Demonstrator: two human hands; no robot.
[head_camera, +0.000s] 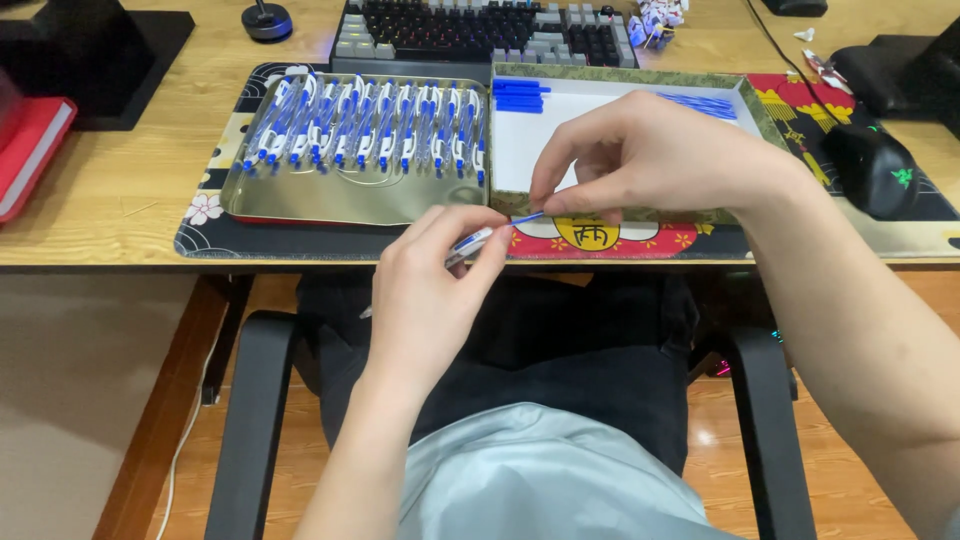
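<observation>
Just off the desk's (120, 190) front edge, left hand (430, 290) grips a pen (470, 242); right hand (650, 155) pinches its blue refill (527, 218), knuckles hiding the box's (620, 80) front wall; free air below.

Both hands' fingers (548, 196) pinched, nearly meeting.

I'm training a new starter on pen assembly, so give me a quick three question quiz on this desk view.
1. True or false: the left hand holds a pen barrel.
2. Where do the finished pens lie? A) metal tray B) white-lined box C) keyboard
3. What does the right hand pinch?

Key:
1. True
2. A
3. A thin blue refill, its end meeting the barrel.
</observation>
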